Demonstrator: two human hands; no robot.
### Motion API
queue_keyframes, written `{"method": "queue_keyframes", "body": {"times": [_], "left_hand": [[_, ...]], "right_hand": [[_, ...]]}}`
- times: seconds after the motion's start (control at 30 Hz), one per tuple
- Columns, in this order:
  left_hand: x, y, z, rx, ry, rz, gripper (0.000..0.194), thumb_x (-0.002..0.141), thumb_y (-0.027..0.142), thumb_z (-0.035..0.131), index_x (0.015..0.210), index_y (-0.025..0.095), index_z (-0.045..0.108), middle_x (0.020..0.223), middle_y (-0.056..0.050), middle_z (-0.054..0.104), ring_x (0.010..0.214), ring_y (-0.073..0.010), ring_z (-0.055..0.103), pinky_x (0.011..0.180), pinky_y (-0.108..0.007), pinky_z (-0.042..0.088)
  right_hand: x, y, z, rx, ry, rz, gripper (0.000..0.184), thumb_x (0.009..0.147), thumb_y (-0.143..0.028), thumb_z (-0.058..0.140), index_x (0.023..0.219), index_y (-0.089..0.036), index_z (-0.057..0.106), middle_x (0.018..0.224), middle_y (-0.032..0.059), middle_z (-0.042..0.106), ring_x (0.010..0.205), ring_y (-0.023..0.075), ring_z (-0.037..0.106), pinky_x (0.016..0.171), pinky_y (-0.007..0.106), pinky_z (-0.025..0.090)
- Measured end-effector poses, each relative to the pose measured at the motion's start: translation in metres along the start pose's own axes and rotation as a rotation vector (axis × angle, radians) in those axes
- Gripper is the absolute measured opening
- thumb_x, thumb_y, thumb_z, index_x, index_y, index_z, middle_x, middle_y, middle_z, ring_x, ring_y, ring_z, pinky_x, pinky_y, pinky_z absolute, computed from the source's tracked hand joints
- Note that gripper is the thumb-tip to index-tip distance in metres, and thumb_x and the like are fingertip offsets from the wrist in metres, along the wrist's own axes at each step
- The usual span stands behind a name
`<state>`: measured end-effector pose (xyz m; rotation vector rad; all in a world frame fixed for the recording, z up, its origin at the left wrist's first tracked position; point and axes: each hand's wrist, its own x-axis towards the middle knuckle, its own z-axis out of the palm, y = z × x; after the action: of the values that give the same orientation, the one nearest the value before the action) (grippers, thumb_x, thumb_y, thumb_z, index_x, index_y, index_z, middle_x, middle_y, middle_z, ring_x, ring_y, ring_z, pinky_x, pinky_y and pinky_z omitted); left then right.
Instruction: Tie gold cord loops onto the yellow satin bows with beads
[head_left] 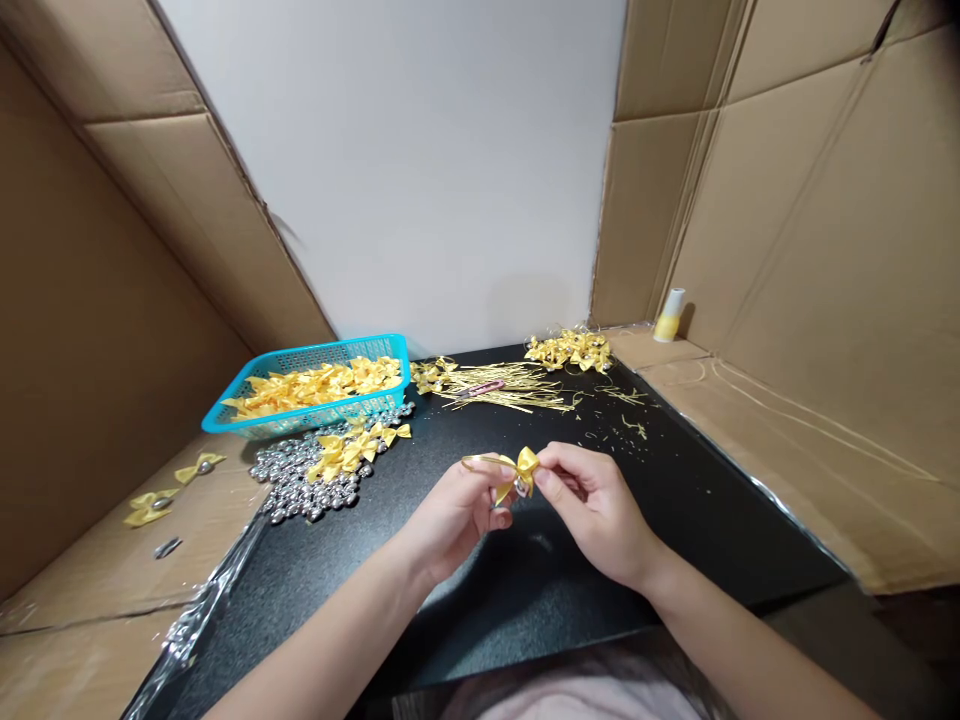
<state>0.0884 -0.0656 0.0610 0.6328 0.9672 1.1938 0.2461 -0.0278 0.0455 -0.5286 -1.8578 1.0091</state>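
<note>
Both hands meet over the middle of a black table top [675,520]. My left hand [457,515] and my right hand [596,510] pinch a small yellow ribbon bow [523,470] between their fingertips. A thin gold wire loops out of the bow to the left, over my left fingers. A small silver piece shows just under the bow.
A turquoise basket [300,412] of yellow bows stands at the back left. In front of it lie several silver beads [304,482] and loose bows [352,450]. Gold wire strands [510,385] and finished bows [570,350] lie at the back. Cardboard walls enclose both sides; a small bottle [670,315] stands right.
</note>
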Motion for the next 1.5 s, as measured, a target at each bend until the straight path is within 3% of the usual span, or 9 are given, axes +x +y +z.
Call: {"method": "queue_keyframes", "body": {"times": [0.23,0.4,1.0,1.5], "left_hand": [[0.002,-0.001,-0.002,0.011,0.003,-0.008,0.028,0.053,0.025,0.083,0.061,0.015,0.059,0.056,0.003,0.053,0.055,-0.0082,0.044,0.05,-0.019,0.036],[0.002,-0.002,-0.001,0.03,0.024,-0.016,0.029,0.051,0.025,0.085,0.06,0.015,0.059,0.056,0.003,0.053,0.054,-0.0077,0.044,0.049,-0.019,0.036],[0.002,-0.002,-0.002,0.07,0.011,-0.04,0.032,0.05,0.028,0.087,0.06,0.014,0.06,0.059,0.003,0.055,0.055,-0.0074,0.044,0.05,-0.019,0.034],[0.0,-0.003,0.0,0.066,-0.074,-0.035,0.025,0.058,0.028,0.085,0.062,0.013,0.065,0.059,0.002,0.055,0.054,-0.0076,0.043,0.052,-0.021,0.032]], "right_hand": [[0.002,-0.006,-0.004,-0.254,0.014,-0.219,0.018,0.09,-0.009,0.046,0.076,-0.015,0.055,0.068,-0.0006,0.05,0.062,0.009,0.047,0.059,0.02,0.035],[0.003,-0.006,-0.006,-0.31,-0.003,-0.254,0.018,0.09,-0.007,0.045,0.076,-0.015,0.054,0.069,-0.0004,0.05,0.063,0.0093,0.047,0.06,0.02,0.035],[0.002,-0.004,-0.01,-0.313,-0.059,-0.218,0.019,0.092,-0.008,0.045,0.08,-0.016,0.057,0.071,0.0,0.049,0.065,0.0099,0.048,0.061,0.021,0.035],[0.004,0.001,-0.011,-0.024,-0.101,-0.02,0.022,0.095,-0.021,0.047,0.076,-0.016,0.057,0.071,-0.0005,0.049,0.064,0.0097,0.046,0.059,0.021,0.036]]}}
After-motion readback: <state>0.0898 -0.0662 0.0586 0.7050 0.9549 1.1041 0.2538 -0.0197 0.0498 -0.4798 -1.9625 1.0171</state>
